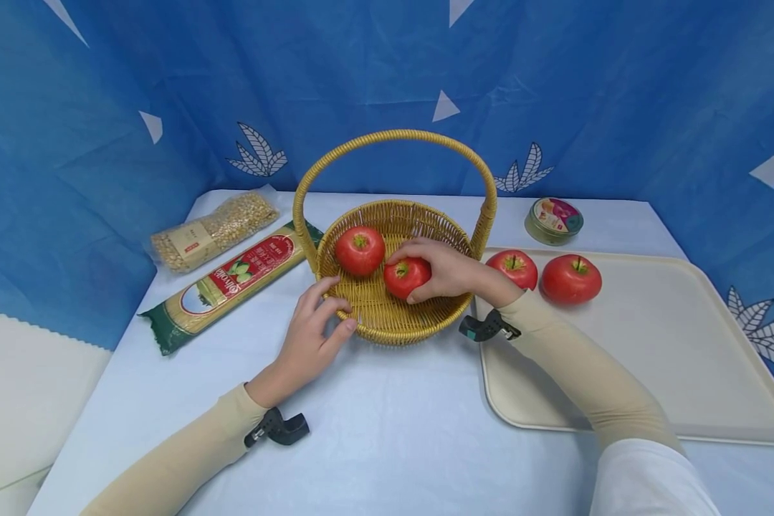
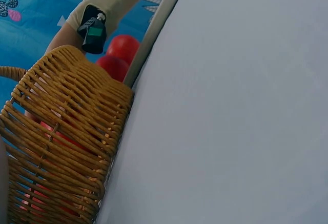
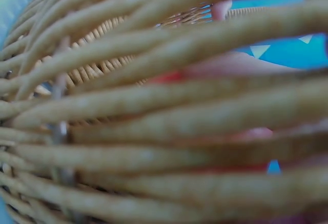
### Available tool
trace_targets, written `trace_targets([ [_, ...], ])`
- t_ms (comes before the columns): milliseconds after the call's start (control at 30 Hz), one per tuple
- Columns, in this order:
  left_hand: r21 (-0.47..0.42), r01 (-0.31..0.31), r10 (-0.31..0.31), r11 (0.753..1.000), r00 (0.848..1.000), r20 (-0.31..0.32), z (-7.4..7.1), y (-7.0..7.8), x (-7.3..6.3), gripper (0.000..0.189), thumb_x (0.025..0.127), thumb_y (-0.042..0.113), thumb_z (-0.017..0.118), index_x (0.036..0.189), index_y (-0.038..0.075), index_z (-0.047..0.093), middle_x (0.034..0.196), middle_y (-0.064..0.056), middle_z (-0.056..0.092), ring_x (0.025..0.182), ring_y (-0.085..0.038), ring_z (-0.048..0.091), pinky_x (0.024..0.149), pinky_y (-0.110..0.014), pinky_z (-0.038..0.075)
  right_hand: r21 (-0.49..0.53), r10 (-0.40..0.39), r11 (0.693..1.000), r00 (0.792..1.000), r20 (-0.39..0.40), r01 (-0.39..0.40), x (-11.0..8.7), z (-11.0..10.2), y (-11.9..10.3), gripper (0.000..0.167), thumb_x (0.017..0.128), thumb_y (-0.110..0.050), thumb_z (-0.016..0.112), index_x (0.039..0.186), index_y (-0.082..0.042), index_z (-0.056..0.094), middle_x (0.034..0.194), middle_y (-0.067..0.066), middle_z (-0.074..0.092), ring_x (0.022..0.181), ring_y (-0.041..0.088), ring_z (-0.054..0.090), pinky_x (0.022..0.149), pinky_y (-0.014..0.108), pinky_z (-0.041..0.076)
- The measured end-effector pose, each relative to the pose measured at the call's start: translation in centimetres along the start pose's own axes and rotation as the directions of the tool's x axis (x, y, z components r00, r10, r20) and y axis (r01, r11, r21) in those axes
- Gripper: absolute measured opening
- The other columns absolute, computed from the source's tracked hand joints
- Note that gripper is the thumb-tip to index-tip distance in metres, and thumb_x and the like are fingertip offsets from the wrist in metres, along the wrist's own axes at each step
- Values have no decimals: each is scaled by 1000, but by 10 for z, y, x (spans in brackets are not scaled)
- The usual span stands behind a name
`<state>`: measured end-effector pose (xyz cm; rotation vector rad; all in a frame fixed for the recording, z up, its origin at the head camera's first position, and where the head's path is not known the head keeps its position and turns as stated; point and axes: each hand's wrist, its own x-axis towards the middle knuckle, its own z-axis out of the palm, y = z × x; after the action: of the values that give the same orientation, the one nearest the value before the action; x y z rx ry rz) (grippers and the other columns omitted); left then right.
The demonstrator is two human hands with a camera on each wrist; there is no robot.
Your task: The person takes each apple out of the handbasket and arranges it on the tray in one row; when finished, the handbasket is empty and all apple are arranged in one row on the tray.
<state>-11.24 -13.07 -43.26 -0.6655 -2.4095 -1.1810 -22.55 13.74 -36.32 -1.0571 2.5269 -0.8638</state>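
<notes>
Sleeves: two, smooth stretchy fabric, beige; left sleeve [image 1: 180,451] at lower left, right sleeve [image 1: 574,365] ending in looser white cloth.
Wrist devices: two, black, hard-cased; left device [image 1: 277,428], right device [image 1: 490,327].
Left hand: left hand [image 1: 309,344] at the near-left rim of the basket; fingers apart and lightly bent, touching the rim.
Right hand: right hand [image 1: 445,266] inside the basket, clamped on one apple, thumb on the near side, fingers over the far side.
Basket: one, round, woven yellow-brown wicker basket [image 1: 403,335], upright; single arched, wrapped handle [image 1: 396,135]. Slatted gaps show in both wrist views; right wrist view mostly blurred weave.
Apples: four, red, glossy, rounded. Two in basket: held apple [image 1: 401,281], and loose apple [image 1: 360,251] to its left. Two on the tray: left tray apple [image 1: 514,266], right tray apple [image 1: 571,279], near its far-left corner.
Tray: one, pale, smooth, rounded rectangle, tray [image 1: 671,344] right of basket.
Packets: two, left of basket; flat, long pasta packet [image 1: 232,279] with green ends, clear kernel packet [image 1: 216,226] beyond it, lumpy.
Tin: one, squat, round tin [image 1: 554,221] just beyond the tray.
Surfaces: one white tablecloth [image 1: 400,430]; wrinkled blue curtain [image 1: 374,86] behind.
</notes>
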Motion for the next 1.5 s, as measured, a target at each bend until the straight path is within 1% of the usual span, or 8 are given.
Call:
trace_targets([
  [200,10,-6,6,1000,1000,0,0,0,1,67,102,67,37,101,6,65,145,-28,49,137,-49,42,112,-68,32,-9,-14,1000,1000,-4,14,-1,-1,0,64,74,-20,90,133,-14,64,143,15,56,131,35,53,103,53,52],
  [333,9,-10,10,1000,1000,-1,0,1,1,66,102,67,38,102,7,65,146,-27,48,137,-49,43,112,-68,33,6,-17,1000,1000,-9,17,-1,-1,1,60,76,-20,89,131,-14,66,142,15,57,129,35,54,104,53,52],
  [533,11,-14,14,1000,1000,-8,1,0,0,65,102,66,38,102,7,65,146,-28,49,137,-49,43,111,-68,33,35,-13,999,1000,-16,14,-2,-3,1,54,77,-21,89,127,-14,69,144,16,56,134,36,52,104,53,52],
  [800,16,-16,16,1000,1000,-9,2,-1,-1,64,102,66,39,102,7,65,146,-28,49,137,-49,43,112,-69,32,79,-29,996,997,-67,35,-12,-14,-6,52,79,-19,88,127,-13,69,146,17,54,138,36,47,101,53,55],
  [1033,13,-11,11,1000,1000,-7,1,0,-1,64,103,65,39,102,6,65,146,-28,48,138,-50,42,112,-69,31,126,-10,992,997,-77,20,-35,-32,-18,53,81,-16,87,130,-14,67,150,15,52,139,34,46,98,52,57],
  [1267,11,-3,3,1000,1000,-7,0,1,0,66,102,66,38,102,6,65,146,-27,49,138,-49,42,113,-68,31,126,-7,992,994,-111,21,-63,-48,-20,52,81,-13,86,130,-13,67,147,15,55,134,36,51,94,52,58],
  [1367,8,-3,3,1000,1000,-8,0,0,0,66,102,67,38,102,6,65,146,-27,49,138,-50,42,113,-69,31,163,35,987,993,-114,-16,-77,-54,-21,51,83,-14,85,130,-16,67,147,11,55,134,34,50,91,48,60],
  [1500,8,-7,7,1000,1000,-9,1,0,0,66,102,66,38,102,6,65,145,-28,49,137,-50,42,113,-69,31,205,83,977,989,-123,-57,-99,-62,-24,51,84,-14,84,132,-17,66,148,10,54,134,34,48,86,36,61],
])
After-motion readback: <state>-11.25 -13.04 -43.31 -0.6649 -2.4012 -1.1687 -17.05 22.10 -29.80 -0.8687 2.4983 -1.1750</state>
